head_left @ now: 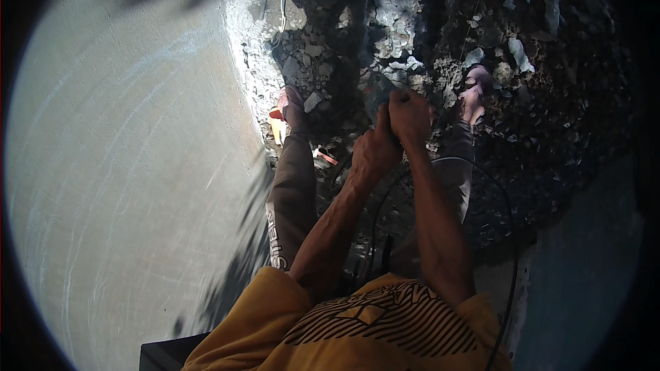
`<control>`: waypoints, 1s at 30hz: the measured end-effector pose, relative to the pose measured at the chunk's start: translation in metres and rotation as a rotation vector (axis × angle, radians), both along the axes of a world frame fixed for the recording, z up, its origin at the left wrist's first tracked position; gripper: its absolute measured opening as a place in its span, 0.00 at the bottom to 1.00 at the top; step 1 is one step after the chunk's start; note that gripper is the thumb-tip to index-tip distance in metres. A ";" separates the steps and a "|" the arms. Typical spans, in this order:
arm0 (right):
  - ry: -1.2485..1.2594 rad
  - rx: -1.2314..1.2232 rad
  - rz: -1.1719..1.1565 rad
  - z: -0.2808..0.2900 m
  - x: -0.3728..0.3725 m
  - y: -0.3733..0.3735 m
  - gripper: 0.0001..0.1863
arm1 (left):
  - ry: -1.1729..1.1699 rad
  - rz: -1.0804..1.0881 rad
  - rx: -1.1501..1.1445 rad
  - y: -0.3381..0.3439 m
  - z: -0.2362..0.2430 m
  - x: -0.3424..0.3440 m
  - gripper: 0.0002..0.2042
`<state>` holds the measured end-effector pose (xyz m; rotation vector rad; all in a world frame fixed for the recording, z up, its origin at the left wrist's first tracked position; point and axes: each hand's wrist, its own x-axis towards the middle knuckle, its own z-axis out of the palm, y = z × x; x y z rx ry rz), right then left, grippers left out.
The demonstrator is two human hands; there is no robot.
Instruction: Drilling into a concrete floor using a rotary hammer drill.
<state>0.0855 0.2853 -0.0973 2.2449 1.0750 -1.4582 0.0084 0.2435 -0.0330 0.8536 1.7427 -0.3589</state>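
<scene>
Both my hands are closed around a dark grey-green corded power tool (pixel 378 93), held out low in front of me between my feet. Its rounded end points up and slightly left in the picture. Shadow and my fingers hide most of its body, so I cannot tell its exact kind. My left hand (pixel 376 151) wraps the nearer part. Just ahead of it and to the right, my right hand (pixel 411 120) grips the tool, pressed against the left. A black cable (pixel 512 223) loops round my right forearm and down past my right side.
Broken rubble (pixel 519 55) and stone chips cover the ground ahead and to the right. A pale smooth slab (pixel 130 165) fills the left side. Near my left foot (pixel 292 103) lie an orange-yellow object (pixel 278 127) and a small red-and-white piece (pixel 325 156). My right foot (pixel 476 89) stands among stones.
</scene>
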 end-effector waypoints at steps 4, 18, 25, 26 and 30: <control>-0.017 -0.001 0.003 -0.005 -0.001 -0.012 0.23 | 0.009 -0.020 -0.024 -0.008 0.000 -0.003 0.39; 0.026 0.225 0.056 0.002 -0.018 -0.021 0.21 | -0.002 -0.046 -0.039 0.007 0.018 -0.020 0.40; 0.026 0.165 0.040 -0.001 -0.025 -0.022 0.21 | 0.025 -0.041 -0.017 -0.002 0.016 -0.027 0.40; 0.008 0.178 0.026 0.001 -0.031 -0.026 0.21 | 0.026 -0.041 -0.021 -0.006 0.015 -0.031 0.40; 0.031 0.113 0.011 0.008 -0.037 -0.025 0.22 | -0.009 -0.026 -0.028 -0.012 0.013 -0.041 0.41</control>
